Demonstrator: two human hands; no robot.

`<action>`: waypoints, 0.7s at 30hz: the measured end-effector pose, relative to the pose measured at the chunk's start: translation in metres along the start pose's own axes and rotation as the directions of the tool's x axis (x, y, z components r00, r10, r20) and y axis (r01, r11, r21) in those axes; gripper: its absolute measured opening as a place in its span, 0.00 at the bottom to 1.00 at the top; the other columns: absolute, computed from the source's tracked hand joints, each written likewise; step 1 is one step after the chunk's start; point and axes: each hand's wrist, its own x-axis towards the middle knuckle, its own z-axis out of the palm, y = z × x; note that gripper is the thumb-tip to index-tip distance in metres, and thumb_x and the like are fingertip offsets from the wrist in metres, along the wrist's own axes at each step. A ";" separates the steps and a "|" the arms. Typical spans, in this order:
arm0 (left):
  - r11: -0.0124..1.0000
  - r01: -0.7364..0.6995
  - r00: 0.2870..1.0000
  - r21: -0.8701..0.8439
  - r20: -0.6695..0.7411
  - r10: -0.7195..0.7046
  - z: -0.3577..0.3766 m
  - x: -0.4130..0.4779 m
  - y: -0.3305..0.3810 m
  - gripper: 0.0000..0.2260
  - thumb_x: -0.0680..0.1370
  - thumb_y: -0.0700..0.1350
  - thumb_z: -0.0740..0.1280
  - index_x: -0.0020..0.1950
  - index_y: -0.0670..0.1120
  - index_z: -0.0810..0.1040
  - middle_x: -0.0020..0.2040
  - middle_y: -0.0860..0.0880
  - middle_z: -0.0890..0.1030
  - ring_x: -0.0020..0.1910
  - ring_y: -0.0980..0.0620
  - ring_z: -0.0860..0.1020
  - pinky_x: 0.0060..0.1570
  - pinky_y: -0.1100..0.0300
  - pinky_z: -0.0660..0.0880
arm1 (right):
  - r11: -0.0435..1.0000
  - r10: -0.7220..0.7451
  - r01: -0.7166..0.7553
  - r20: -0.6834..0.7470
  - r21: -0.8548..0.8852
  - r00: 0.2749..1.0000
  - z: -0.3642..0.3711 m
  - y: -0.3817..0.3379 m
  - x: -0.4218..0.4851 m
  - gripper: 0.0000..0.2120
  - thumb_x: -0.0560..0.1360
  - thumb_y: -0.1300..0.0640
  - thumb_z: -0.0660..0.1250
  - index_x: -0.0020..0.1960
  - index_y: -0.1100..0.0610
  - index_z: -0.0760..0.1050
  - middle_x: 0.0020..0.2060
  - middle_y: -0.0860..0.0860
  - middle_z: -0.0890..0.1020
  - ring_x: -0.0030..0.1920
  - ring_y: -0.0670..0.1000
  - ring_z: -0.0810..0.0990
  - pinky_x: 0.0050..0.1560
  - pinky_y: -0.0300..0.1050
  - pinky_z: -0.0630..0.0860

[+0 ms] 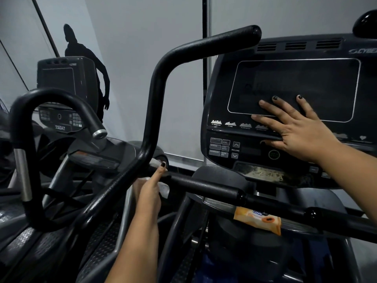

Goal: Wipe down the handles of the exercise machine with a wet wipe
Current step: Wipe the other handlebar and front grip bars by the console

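In the head view, a crumpled white wet wipe (164,189) is being held against the black padded horizontal handle bar (206,187) by the left hand (150,189). Its fingers are being curled round the cloth, with one finger being pointed up toward the tall curved black textured handle (156,94) just above. The right hand (295,131) is being laid flat, fingers spread apart, on the dark grey console panel (281,78). An orange wipe packet (258,220) is being left below that hand, on the frame. A console button could be pressed by the leaning palm, and the wipe could be dropped if the grip is loosened at the bend.
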 end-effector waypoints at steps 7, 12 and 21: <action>0.956 -0.093 0.972 -0.280 -0.235 0.026 0.022 0.021 -0.011 0.12 0.69 0.34 0.76 0.45 0.41 0.74 0.33 0.50 0.78 0.31 0.57 0.77 0.38 0.60 0.76 | 1.000 -0.006 0.006 -0.003 -0.005 1.000 -0.001 -0.001 0.000 0.35 0.73 0.31 0.47 0.78 0.39 0.47 0.79 0.43 0.47 0.79 0.49 0.47 0.76 0.61 0.46; 0.982 -0.156 0.902 -0.108 -0.420 0.097 0.037 0.003 -0.032 0.27 0.72 0.43 0.73 0.65 0.33 0.66 0.55 0.33 0.78 0.49 0.42 0.79 0.57 0.43 0.76 | 1.000 -0.004 0.004 0.013 -0.010 1.000 -0.001 -0.001 -0.001 0.35 0.73 0.30 0.45 0.78 0.39 0.46 0.79 0.43 0.47 0.79 0.48 0.47 0.76 0.61 0.47; 0.764 -0.361 0.927 0.535 0.115 0.358 0.042 -0.070 -0.066 0.30 0.83 0.56 0.52 0.79 0.50 0.40 0.78 0.54 0.33 0.75 0.60 0.32 0.75 0.59 0.39 | 1.000 -0.006 0.006 0.054 0.001 0.999 -0.002 -0.002 -0.001 0.35 0.73 0.29 0.33 0.78 0.38 0.44 0.79 0.43 0.45 0.79 0.48 0.45 0.76 0.61 0.45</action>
